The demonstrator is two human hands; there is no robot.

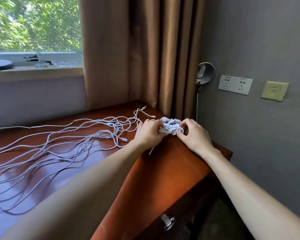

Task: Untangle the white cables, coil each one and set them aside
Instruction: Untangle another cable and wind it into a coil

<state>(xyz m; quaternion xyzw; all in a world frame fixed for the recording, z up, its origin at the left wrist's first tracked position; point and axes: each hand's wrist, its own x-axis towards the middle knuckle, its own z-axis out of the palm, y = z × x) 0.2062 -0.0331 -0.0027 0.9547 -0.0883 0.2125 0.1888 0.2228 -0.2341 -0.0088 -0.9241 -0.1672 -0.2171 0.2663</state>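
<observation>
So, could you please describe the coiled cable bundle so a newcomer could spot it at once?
Find the brown curtain; below it is the far right corner of the reddish desk. There, between the left hand and the right hand, sits the coiled bundle: a tight white wad, unlike the loose cables sprawling in long strands to its left.

Count from my side: 2 hands in view, my left hand [148, 132] and my right hand [194, 134].
Coiled bundles [171, 126]: looks like 2, packed against each other; can't separate them more finely than that.
Loose cables [93, 134]: several, but they overlap too much for a firm number. At least 3 plug ends [153, 116] show.
1 desk [171, 170], 1 drawer handle [168, 222].
Wall: 2 white sockets [226, 82] side by side, 1 beige plate [274, 90].
1 lamp [205, 72], 1 curtain [137, 49], 1 window [35, 23].
</observation>
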